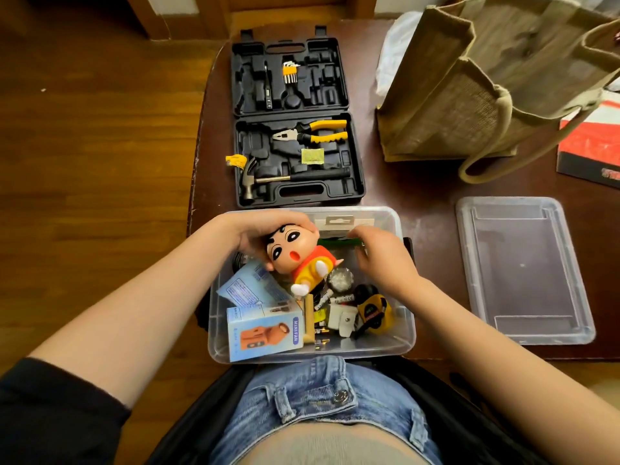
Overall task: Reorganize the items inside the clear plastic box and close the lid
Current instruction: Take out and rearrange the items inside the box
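In the clear plastic box (401,340) at the worktop's near edge, the left hand (258,234) has fingers clamped on the toy figure's (297,260) head, its long axis slanting toward the right hand (385,260), whose fingers pinch a green-edged packet (339,242) at the far wall, lid (523,273) lying off right.

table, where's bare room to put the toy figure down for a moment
Bare table shows between the open tool case, the burlap bag and the clear lid. A narrower strip runs between the clear plastic box and the lid. Inside the box it is crowded; both hands work there.
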Tool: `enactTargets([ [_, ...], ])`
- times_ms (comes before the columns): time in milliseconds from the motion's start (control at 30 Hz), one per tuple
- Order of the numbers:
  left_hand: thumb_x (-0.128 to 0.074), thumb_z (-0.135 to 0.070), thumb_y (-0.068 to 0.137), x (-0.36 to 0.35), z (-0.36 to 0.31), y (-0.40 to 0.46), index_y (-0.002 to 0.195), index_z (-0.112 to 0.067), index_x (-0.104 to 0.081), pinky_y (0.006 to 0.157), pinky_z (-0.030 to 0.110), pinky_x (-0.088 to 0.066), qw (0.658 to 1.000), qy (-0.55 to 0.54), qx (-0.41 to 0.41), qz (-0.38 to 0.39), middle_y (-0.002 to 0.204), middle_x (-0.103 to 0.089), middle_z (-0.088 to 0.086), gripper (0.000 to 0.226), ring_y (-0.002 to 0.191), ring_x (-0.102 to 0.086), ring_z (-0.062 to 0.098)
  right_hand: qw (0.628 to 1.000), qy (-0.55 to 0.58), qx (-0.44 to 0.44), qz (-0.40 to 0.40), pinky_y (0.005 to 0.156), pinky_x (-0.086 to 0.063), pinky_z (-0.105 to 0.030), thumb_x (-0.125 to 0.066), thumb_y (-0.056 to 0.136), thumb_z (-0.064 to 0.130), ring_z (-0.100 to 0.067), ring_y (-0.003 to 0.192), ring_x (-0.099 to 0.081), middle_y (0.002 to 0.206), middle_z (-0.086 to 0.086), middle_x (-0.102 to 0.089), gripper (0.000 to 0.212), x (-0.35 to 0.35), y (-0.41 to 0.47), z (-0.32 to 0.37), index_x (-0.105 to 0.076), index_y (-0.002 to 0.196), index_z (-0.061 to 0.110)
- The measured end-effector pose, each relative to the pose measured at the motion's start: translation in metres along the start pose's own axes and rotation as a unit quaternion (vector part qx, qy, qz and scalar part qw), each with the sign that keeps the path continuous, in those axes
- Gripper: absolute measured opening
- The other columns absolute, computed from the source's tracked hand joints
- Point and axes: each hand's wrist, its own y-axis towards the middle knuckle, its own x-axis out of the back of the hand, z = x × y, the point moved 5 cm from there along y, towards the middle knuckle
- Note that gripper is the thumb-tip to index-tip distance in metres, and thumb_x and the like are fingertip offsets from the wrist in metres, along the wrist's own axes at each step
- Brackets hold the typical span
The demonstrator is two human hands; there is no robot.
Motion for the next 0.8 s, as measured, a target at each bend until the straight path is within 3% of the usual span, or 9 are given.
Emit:
enactTargets([
  [100,-0.068,-0.052,0.063,0.002,-0.002,0.004,0.137,-0.013,-0.049,0.039,0.021,-0.042,1.000,-0.008,0.010,0.002,0.097,-0.056,0.016,0.086,0.059,-0.058,0.022,0.989,-0.083,-0.009,0.121,0.076,-0.048,-0.034,-0.051,0.087,0.006,-0.030,0.099,-0.061,0.108,-0.011,-0.067,0.029,-0.015,0.007,-0.004,-0.063,0.113,0.011],
  [200,-0.068,-0.053,0.063,0.005,-0.003,0.005,0.137,-0.015,-0.049,0.040,0.024,-0.044,1.000,0.010,0.019,0.009,0.107,-0.058,0.018,0.085,0.070,-0.059,0.024,0.951,-0.177,-0.018,0.252,0.070,-0.049,-0.035,-0.052,0.085,0.005,-0.031,0.089,-0.061,0.094,-0.013,-0.063,0.012,-0.032,0.011,-0.005,-0.061,0.093,0.007],
  [300,-0.069,-0.055,0.061,0.006,-0.003,0.007,0.136,-0.018,-0.050,0.041,0.025,-0.044,0.999,0.024,0.023,0.012,0.118,-0.057,0.021,0.085,0.081,-0.056,0.029,0.909,-0.263,-0.005,0.324,0.067,-0.046,-0.031,-0.052,0.086,0.008,-0.029,0.093,-0.062,0.101,-0.012,-0.064,0.018,-0.046,0.012,-0.008,-0.063,0.100,0.006],
  [467,-0.073,-0.060,0.048,0.007,-0.001,0.009,0.135,-0.020,-0.052,0.042,0.024,-0.044,1.000,0.017,0.022,0.010,0.115,-0.058,0.022,0.098,0.082,-0.056,0.031,0.843,-0.352,-0.002,0.406,0.069,-0.043,-0.029,-0.051,0.090,0.022,-0.023,0.102,-0.060,0.114,-0.003,-0.060,0.029,-0.071,0.006,-0.015,-0.060,0.117,0.014],
  [600,-0.073,-0.061,0.047,0.007,0.000,0.010,0.133,-0.021,-0.053,0.043,0.024,-0.046,1.000,0.019,0.024,-0.001,0.129,-0.054,0.028,0.097,0.085,-0.057,0.033,0.828,-0.366,-0.025,0.425,0.073,-0.040,-0.027,-0.046,0.092,0.020,-0.022,0.109,-0.058,0.121,-0.001,-0.058,0.030,-0.083,0.002,-0.019,-0.058,0.120,0.016],
  [733,-0.071,-0.059,0.056,0.006,0.000,0.010,0.130,-0.027,-0.057,0.042,0.024,-0.045,1.000,0.013,0.018,-0.004,0.120,-0.057,0.026,0.082,0.080,-0.058,0.030,0.836,-0.397,-0.018,0.377,0.075,-0.046,-0.019,-0.046,0.090,0.013,-0.013,0.104,-0.061,0.116,0.003,-0.062,0.028,-0.086,0.005,-0.014,-0.063,0.113,0.016],
  [800,-0.069,-0.059,0.057,0.005,0.000,0.009,0.133,-0.022,-0.054,0.041,0.023,-0.045,1.000,0.015,0.017,-0.006,0.117,-0.058,0.024,0.085,0.075,-0.059,0.028,0.853,-0.371,-0.019,0.368,0.077,-0.048,-0.022,-0.047,0.091,0.013,-0.017,0.109,-0.061,0.121,-0.001,-0.060,0.032,-0.088,0.003,-0.012,-0.059,0.120,0.013],
])
